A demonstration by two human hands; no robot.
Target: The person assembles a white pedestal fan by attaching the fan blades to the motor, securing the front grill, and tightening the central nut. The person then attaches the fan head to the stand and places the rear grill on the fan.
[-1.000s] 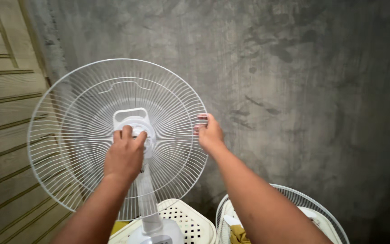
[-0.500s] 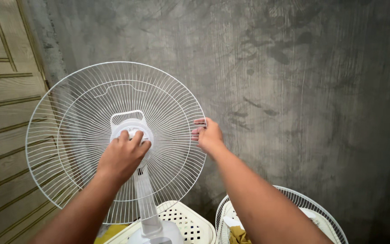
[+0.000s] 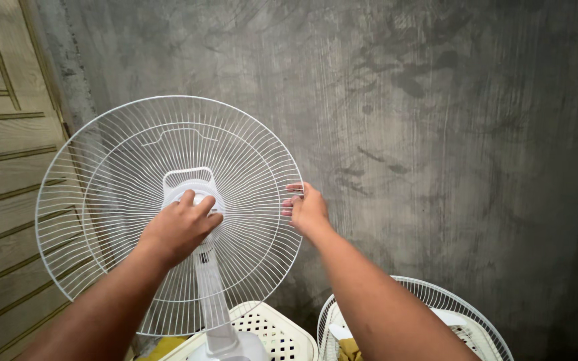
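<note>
Nearest me, below the fan guard (image 3: 135, 174), sit a perforated white basket (image 3: 275, 327) and a second wire guard (image 3: 436, 301). My left hand (image 3: 178, 227) has its grip clamped on the guard's centre hub (image 3: 192, 190). My right hand (image 3: 309, 210) pinches the guard's right rim. Behind the guard stands a grey wall (image 3: 436, 134).

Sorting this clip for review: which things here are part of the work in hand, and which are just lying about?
In hand:
- left hand on the hub
- right hand gripping the rim of the fan guard
- fan pole

Lying about:
- second guard
- perforated basket
- yellow cloth
- door
</note>
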